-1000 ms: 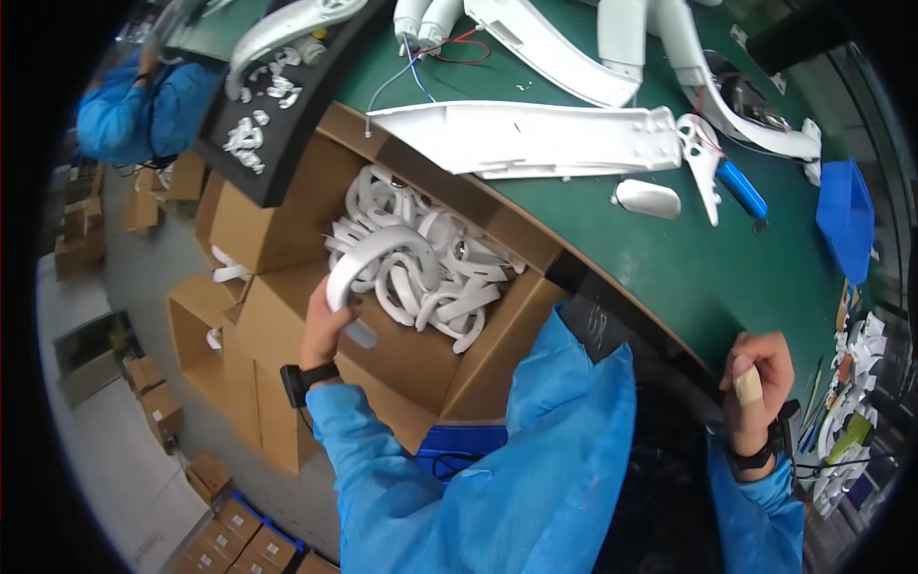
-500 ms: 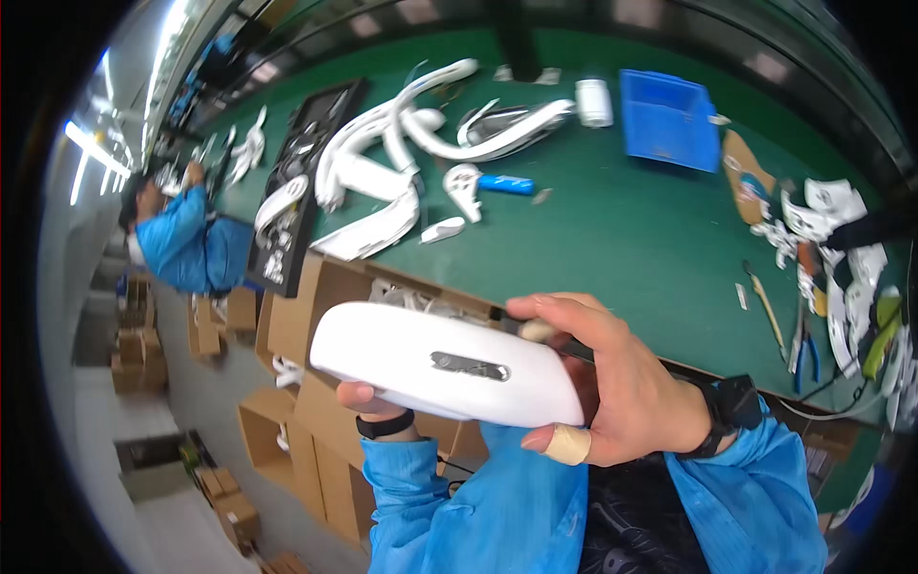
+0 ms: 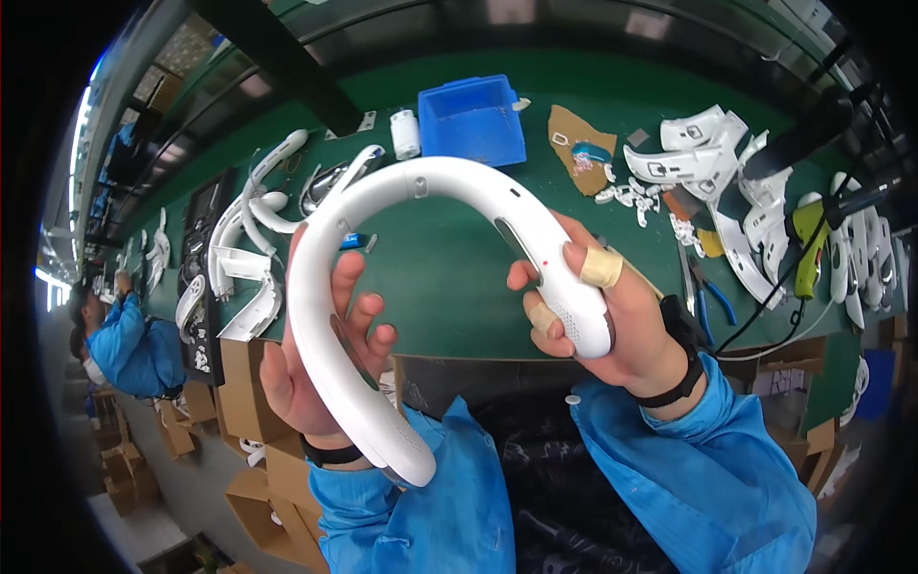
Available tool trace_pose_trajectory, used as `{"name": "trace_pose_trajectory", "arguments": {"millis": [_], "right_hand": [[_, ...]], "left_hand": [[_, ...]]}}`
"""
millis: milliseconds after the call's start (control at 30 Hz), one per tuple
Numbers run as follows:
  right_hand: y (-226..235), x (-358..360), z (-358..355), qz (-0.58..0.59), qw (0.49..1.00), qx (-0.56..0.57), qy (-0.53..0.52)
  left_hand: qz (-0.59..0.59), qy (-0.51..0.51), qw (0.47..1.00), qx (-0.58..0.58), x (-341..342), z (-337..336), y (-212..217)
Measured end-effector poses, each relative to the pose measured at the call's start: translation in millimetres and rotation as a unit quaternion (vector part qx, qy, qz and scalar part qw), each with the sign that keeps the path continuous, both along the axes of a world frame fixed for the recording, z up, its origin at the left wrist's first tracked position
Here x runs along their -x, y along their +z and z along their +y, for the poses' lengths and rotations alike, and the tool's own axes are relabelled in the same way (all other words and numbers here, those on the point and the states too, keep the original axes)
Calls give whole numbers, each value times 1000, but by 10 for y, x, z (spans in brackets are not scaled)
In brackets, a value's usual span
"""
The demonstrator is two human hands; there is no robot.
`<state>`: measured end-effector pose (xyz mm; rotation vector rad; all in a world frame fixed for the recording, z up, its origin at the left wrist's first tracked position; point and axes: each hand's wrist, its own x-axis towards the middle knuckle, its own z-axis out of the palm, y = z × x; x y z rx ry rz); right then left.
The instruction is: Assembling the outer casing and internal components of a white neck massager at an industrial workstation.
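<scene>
A white U-shaped neck fan (image 3: 411, 177) is held up before me, its curve toward the bench and both ends pointing back at me. My right hand (image 3: 622, 306) is closed round its right end, thumb on top near a small red light, fingers on the inner side. Tan strips are wrapped on that thumb and one finger. Under the fan's left arm lies my left hand (image 3: 359, 320), cradling it: the thumb is on the outer side, and loosely bent, spread fingers come out on the inner side. The fan's body hides its palm.
On the green bench (image 3: 440, 277) stand a blue bin (image 3: 473, 120) and a white cylinder (image 3: 405, 134). White curved shells (image 3: 703, 158), pliers (image 3: 712, 292) and a green tool (image 3: 811, 249) lie right. Left are a black tray (image 3: 199, 273), cardboard boxes (image 3: 253, 392) and a co-worker (image 3: 134, 340).
The fan has been turned from a broad side view to show its whole U shape. My hands have moved apart along its two arms. My view has swung to the right.
</scene>
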<state>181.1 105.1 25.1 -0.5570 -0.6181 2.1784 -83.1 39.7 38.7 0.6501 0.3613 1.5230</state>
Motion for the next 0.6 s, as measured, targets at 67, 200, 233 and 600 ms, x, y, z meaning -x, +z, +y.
{"name": "trace_pose_trajectory", "arguments": {"millis": [67,200,233,600], "right_hand": [[-13,-23,-21,23,1000,0,-14],[32,45,-146,-7,998,-17,-54],[22,55,-151,11,999,-16,-49],[-214,603,-375,253,951,165,67]], "left_hand": [[35,-4,999,-3,-25,26,34],[57,-13,998,-28,82,57,-39],[43,-9,998,-37,104,76,-57],[164,-20,986,25,-391,595,-417]]}}
